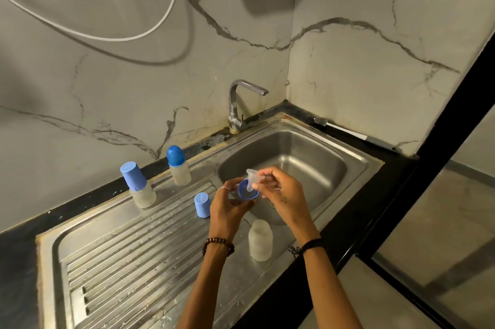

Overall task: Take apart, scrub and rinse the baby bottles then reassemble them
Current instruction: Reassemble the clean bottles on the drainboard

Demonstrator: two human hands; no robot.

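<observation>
Nipple (251, 178), tip down, enters collar ring (247, 192).

Head camera looks steeply down, close above the sink (356, 157).

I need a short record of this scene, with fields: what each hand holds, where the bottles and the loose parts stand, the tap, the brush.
left hand: holds the blue ring
right hand: pinches the clear nipple at the ring
open bottle: upright on the drainboard, near the wrists, no top
capped bottles: two by the wall, one with a flat cap, one with a round cap
loose cap: blue, on the drainboard
tap: no water seen
brush: on the counter behind the sink
</observation>
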